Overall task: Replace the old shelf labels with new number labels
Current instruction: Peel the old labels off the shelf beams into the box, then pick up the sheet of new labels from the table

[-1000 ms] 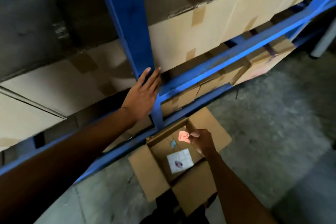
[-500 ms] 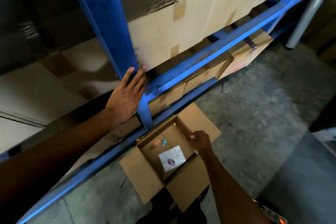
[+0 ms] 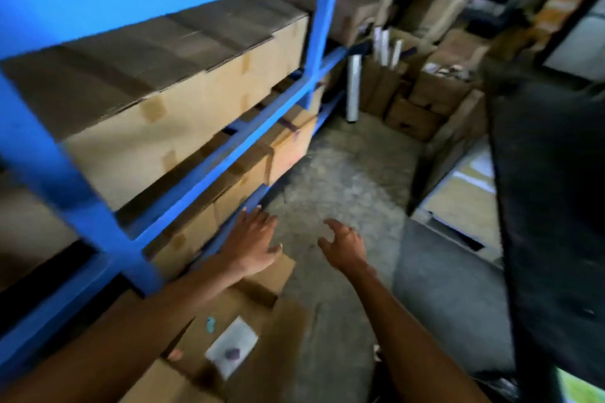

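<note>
A blue metal shelf rack [image 3: 226, 144] fills the left side, loaded with taped cardboard cartons [image 3: 183, 114]. On the floor below stands an open cardboard box [image 3: 262, 281] holding a white label sheet [image 3: 232, 345], a small teal scrap [image 3: 210, 324] and a pink scrap [image 3: 176, 353]. My left hand [image 3: 252, 239] hovers with fingers spread near the lowest blue beam, holding nothing. My right hand [image 3: 343, 245] hangs over the concrete floor, fingers loosely curled and empty. No label shows on the rack in this blurred view.
Concrete floor [image 3: 337, 180] runs down the aisle. More cardboard boxes [image 3: 422, 108] and white rolls [image 3: 386, 49] are stacked at the far end. A dark object [image 3: 550, 206] fills the right side, with a grey mat [image 3: 445, 298] beside it.
My head turned right along the aisle. My left hand came off the blue upright and dropped low. My right hand left the box, where the pink label now lies.
</note>
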